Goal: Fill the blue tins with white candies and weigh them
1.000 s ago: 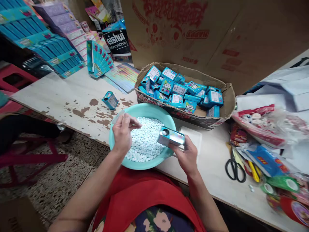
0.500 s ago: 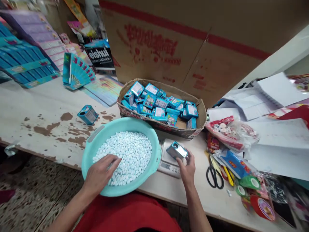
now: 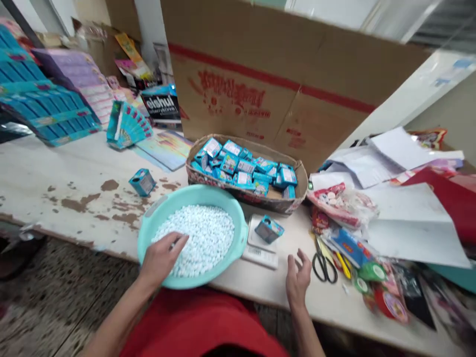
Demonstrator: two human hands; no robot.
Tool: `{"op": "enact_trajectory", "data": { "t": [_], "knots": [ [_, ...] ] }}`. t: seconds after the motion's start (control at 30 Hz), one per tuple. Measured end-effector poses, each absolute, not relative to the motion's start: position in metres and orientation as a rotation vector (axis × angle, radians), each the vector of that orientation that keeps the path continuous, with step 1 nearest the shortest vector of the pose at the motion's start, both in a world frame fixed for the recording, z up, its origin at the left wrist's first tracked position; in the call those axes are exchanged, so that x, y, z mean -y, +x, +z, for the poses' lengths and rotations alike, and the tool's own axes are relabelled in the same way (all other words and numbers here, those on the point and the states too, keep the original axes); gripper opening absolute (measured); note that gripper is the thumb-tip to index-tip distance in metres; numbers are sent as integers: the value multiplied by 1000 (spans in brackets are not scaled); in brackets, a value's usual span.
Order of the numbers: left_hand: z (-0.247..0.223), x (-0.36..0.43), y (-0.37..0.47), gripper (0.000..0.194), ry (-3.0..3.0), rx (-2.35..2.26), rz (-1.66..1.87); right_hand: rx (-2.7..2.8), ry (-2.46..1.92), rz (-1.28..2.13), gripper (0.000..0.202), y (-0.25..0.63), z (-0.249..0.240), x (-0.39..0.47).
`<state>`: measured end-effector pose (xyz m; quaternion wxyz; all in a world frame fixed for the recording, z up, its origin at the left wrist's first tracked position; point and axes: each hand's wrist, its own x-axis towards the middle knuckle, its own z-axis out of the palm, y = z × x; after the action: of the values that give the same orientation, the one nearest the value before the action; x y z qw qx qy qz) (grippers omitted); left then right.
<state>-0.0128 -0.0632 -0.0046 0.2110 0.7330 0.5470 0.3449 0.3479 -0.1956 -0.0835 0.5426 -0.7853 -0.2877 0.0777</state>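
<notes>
A turquoise basin (image 3: 148, 218) holds a heap of small white-blue pieces (image 3: 201, 238). Over its left part is my left hand (image 3: 163, 258), thumb and fingers curled close together at the pieces; whether anything is between them is hidden. On the white scale (image 3: 259, 256) rests a small blue box (image 3: 269, 229), tilted in view, with a dark round opening. My right hand (image 3: 298, 277) is off the box, to the right of the scale, fingers apart and holding nothing. Another small blue box (image 3: 142, 182) stands on the table behind the basin's left side.
Behind the basin, a cut cardboard tray (image 3: 303, 181) holds several blue boxes, with a large carton (image 3: 238, 74) beyond. Black scissors (image 3: 324, 267), tape rolls, wrappers and papers (image 3: 405, 218) lie right. Stacked blue packs (image 3: 55, 109) stand far left.
My right hand has let go of the blue box on the scale and moved right and down. My left hand remains at the pieces. The camera view has shifted.
</notes>
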Motion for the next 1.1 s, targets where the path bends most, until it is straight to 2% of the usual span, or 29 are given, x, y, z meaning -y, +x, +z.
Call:
{"op": "enact_trajectory", "data": {
  "t": [0.2, 0.53, 0.77, 1.1],
  "knots": [
    [-4, 65, -11, 24, 1746, -1558, 1044, 825, -1877, -21, 47, 333, -82, 234],
    [-1, 65, -9, 26, 1662, -1486, 1245, 778, -1923, -114, 42, 318, -103, 300],
    [-3, 67, -8, 26, 1650, -1509, 1289, 828, -1905, -222, 42, 325, -92, 279],
    [-1, 70, -8, 25, 1633, -1518, 1246, 969, -1804, -187, 43, 323, -79, 226]
  ]
}}
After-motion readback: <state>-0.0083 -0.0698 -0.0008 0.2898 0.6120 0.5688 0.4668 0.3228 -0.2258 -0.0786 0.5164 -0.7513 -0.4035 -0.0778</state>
